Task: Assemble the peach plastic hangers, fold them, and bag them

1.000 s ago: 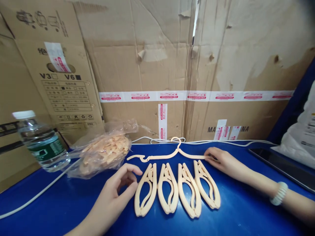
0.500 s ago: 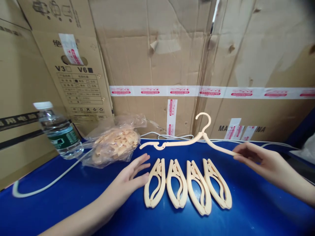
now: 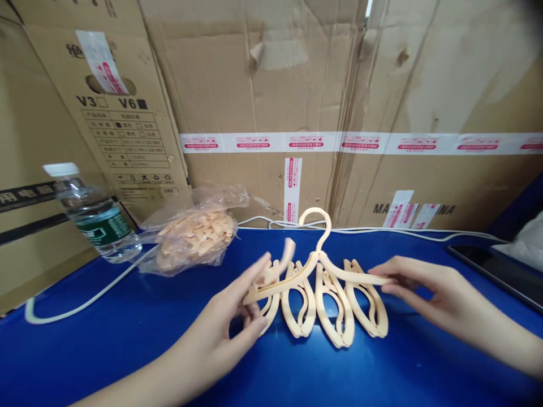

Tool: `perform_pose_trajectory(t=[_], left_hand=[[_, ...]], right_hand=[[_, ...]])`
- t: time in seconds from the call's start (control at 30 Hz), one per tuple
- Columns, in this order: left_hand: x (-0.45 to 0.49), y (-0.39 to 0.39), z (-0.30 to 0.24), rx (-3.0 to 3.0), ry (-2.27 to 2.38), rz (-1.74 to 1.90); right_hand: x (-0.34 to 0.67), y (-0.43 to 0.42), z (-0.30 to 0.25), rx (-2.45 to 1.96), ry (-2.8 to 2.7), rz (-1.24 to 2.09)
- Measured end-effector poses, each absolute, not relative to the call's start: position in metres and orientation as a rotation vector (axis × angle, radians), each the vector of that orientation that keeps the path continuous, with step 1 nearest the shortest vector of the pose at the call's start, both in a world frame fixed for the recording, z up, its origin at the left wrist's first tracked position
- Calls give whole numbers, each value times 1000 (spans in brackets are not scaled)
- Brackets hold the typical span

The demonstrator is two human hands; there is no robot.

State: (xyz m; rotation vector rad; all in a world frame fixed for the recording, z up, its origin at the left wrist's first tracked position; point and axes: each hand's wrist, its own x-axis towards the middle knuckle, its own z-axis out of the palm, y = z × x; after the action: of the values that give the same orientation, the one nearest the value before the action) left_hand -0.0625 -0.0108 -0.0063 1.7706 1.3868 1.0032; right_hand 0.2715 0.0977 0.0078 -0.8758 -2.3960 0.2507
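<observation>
A cream folding clothes hanger, hook upright, is held above the table between my two hands. My right hand pinches the tip of its right arm between thumb and fingers. At the other end, my left hand has its fingers curled around the left arm, with the thumb lower and apart from it. The hinged end piece of that arm points up and is blurred. Several folded hangers lie in a row beneath; the leftmost is partly hidden by my left hand.
A clear plastic bag of cream pieces lies back left, next to a water bottle. A white cable runs across the blue table. Cardboard stands behind. A dark phone-like slab lies at right.
The hanger has come down and left, toward me, with my right hand still on it. My left hand has closed in on its left arm, whose end piece has swung upward.
</observation>
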Motion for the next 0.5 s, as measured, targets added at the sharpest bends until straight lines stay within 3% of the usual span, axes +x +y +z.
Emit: perform_pose_trajectory(t=[0.13,0.37,0.5], left_hand=[[-66,-11,2,1876,1464,922],[-68,-6,6,1571,1446,946],[-66,-8,6,1500,1431,979]], right_hand=[[261,84,7,-701,-2510,110],[274,74,7,-703,-2332,-792],[264,67,8,-715,-2341,-823]])
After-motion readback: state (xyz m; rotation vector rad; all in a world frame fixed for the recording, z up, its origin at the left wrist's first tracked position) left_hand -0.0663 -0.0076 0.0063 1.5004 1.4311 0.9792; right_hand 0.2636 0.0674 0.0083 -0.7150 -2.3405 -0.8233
